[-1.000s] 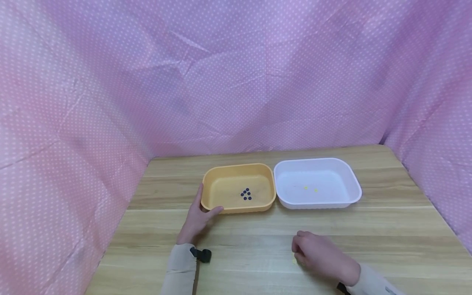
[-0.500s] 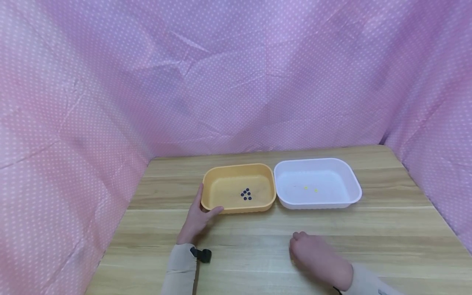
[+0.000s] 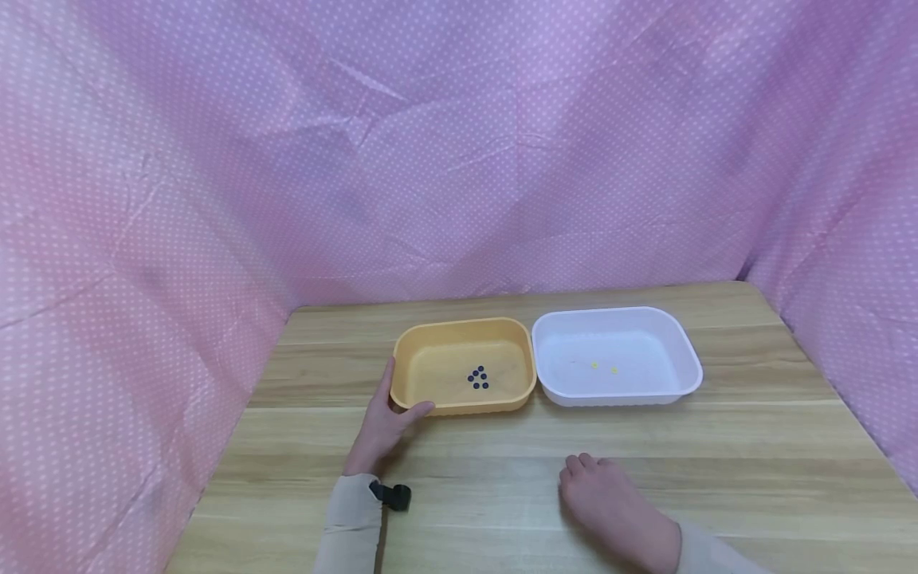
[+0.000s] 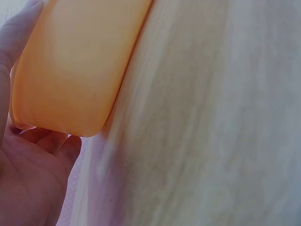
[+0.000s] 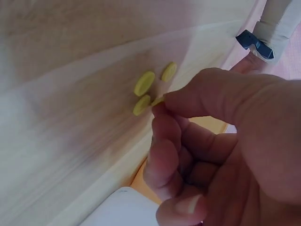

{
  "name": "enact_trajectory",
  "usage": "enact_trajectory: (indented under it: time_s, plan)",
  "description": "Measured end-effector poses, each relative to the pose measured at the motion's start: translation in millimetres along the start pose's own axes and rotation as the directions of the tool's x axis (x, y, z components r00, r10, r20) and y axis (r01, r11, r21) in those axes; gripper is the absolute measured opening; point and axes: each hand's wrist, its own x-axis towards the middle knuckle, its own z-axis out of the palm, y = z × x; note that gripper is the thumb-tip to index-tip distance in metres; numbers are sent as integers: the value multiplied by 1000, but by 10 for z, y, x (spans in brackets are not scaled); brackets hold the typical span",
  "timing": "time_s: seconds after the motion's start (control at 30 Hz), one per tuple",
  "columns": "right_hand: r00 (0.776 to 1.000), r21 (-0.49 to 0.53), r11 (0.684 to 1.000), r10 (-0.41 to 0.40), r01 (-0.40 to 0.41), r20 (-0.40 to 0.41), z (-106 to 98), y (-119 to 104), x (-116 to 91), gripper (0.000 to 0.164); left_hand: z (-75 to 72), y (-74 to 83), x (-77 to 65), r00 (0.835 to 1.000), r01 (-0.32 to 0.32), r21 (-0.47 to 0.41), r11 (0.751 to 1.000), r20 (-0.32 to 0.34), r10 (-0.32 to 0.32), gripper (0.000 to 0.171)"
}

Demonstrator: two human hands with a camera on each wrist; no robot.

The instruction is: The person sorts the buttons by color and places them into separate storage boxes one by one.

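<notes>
My left hand (image 3: 378, 429) grips the near left corner of an orange plastic tray (image 3: 462, 406), thumb along its front wall and fingers at its end; in the left wrist view the tray (image 4: 70, 70) fills the upper left. Several dark blue buttons (image 3: 476, 378) lie inside it. My right hand (image 3: 610, 502) is low over the table in front of the trays. In the right wrist view its thumb and forefinger pinch a small yellow button (image 5: 159, 100), mostly covered by the fingertips. Beside it on the table lie more yellow buttons (image 5: 144, 83), hidden behind the hand in the head view.
A white tray (image 3: 617, 396) touches the orange tray's right side and holds two small yellow buttons (image 3: 594, 365). Both stand on a wooden table (image 3: 488, 494). Pink dotted cloth (image 3: 430, 159) hangs behind and at the sides.
My right hand has shifted slightly left and turned, now covering the yellow spot seen beside its fingers earlier. The left hand, both trays and their buttons stay in place.
</notes>
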Motion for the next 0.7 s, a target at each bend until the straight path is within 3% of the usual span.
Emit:
enact_trajectory:
  time_s: [0.13, 0.23, 0.33, 0.43, 0.63, 0.7]
  plan:
    - [997, 118, 991, 56, -63, 56, -40, 14, 2, 11, 3, 6, -1, 1000, 9, 5, 1000, 0, -9, 116]
    - [985, 296, 940, 156, -172, 77, -111, 60, 28, 13, 7, 8, 0, 1000, 12, 2, 1000, 4, -12, 114]
    - [956, 484, 825, 268, -291, 118, -219, 144, 70, 16, 8, 4, 1, 1000, 11, -4, 1000, 4, -11, 113]
    - [931, 614, 702, 316, -360, 184, -309, 255, 91, 15, 4, -3, 3, 1000, 5, -6, 1000, 6, -5, 113]
    - [924, 798, 495, 332, -344, 192, -343, 544, 85, 6, -5, -6, 18, 999, 31, -18, 999, 22, -31, 113]
    - [908, 832, 420, 359, -363, 214, -354, 635, 74, 10, -9, 30, 13, 998, 48, -20, 999, 32, -47, 112]
